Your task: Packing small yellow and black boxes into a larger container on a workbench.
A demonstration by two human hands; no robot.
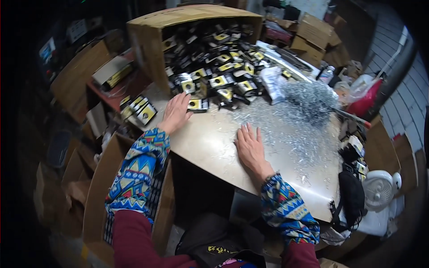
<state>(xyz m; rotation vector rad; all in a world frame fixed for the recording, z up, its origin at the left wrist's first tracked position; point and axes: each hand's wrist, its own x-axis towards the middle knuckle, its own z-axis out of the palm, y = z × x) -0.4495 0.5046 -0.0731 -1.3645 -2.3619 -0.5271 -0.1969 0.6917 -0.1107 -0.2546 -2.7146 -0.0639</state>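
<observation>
Main risk, prob.: a nudge from the L hand (177, 112) on the nearest sm. box (199, 106) could bring others sliding, b/c the heap (219, 80) spills loosely from the carton (192, 14) onto the bench (201, 143). R hand (251, 147) might also scatter the silvery slivers (310, 102) lying near it. Box: blk w/ yellow panel & dark round mark; sits at heap's front, just beside L fingers. Both hands open, palms down, nothing visibly gripped; can't tell if L touches box.
</observation>
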